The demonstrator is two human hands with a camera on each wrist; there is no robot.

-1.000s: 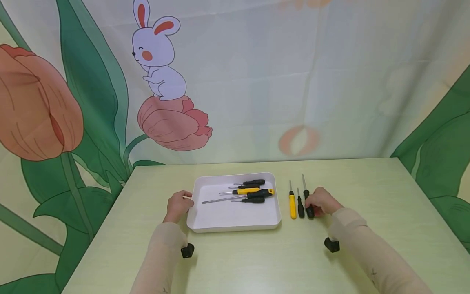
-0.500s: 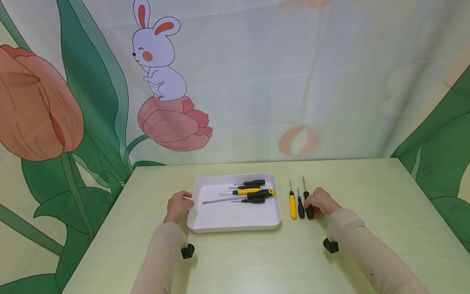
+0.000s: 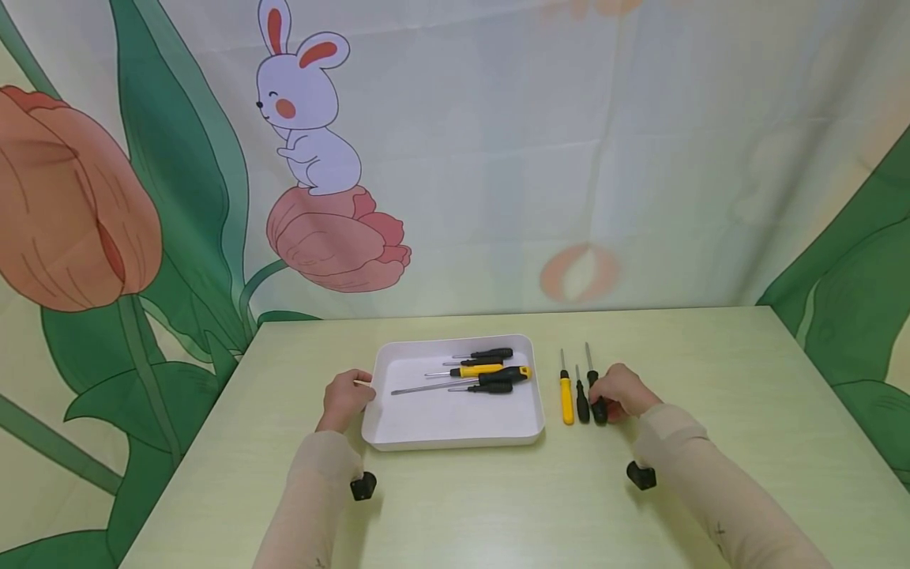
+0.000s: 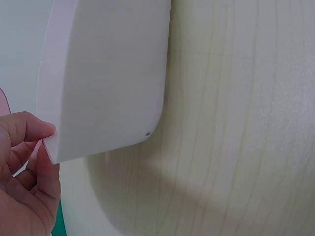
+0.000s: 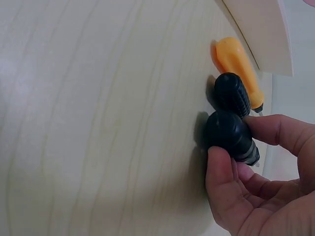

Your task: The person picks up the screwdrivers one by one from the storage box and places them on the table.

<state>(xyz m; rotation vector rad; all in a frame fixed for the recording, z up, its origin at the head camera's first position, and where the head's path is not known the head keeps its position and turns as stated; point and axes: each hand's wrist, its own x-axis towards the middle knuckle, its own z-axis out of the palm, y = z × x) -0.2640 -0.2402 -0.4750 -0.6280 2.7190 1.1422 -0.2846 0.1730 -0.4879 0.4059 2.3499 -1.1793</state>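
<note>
Table (image 3: 498,506) is bearing a white tray (image 3: 448,423), whose left rim the left hand (image 3: 346,401) is pinching; light steadying should suffice. Well apart, the right hand (image 3: 626,393) is pinching the rightmost black screwdriver (image 5: 229,132), right of the tray, ideally without nudging the smaller black screwdriver (image 3: 582,405) close alongside.

A printed rabbit (image 3: 323,162) sits atop a pink tulip (image 3: 334,241).

The head view looks forward and down across the tabletop (image 3: 455,506) to the printed backdrop (image 3: 483,158). The left wrist view faces the outside of the white tray (image 4: 113,73) up close; the right, also near, shares screwdriver handles (image 5: 229,130) with the head view and, apparently, the tray's edge.
</note>
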